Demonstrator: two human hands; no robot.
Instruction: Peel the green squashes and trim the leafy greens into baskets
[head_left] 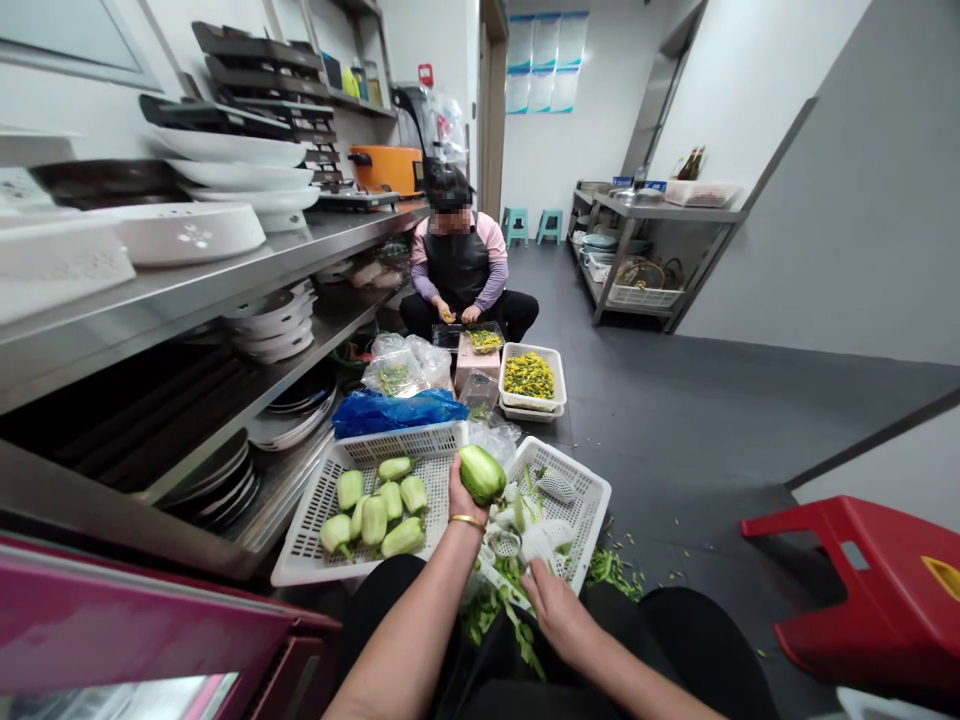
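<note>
My left hand (463, 492) is closed round a plump green eggplant-like vegetable (482, 474), glossy with paler streaks, held up between two baskets. My right hand (556, 608) is lower, over the near edge of the right white basket (598, 505). Its fingers are curled together, and what they grip, if anything, cannot be made out. White foam net sleeves (546, 540) and green peelings (491, 612) fill much of that basket and spill toward my lap. In the left white basket (304, 545) lie several pale, peeled-looking vegetables (374, 520) of similar shape.
Ahead, a person (459, 260) crouches beside a white tub of yellow flowers (529, 376). A blue plastic bag (397, 410) lies behind the left basket. Steel shelving (300, 250) with dishes runs along the left. A red stool (862, 590) stands right; scraps (616, 570) litter the floor.
</note>
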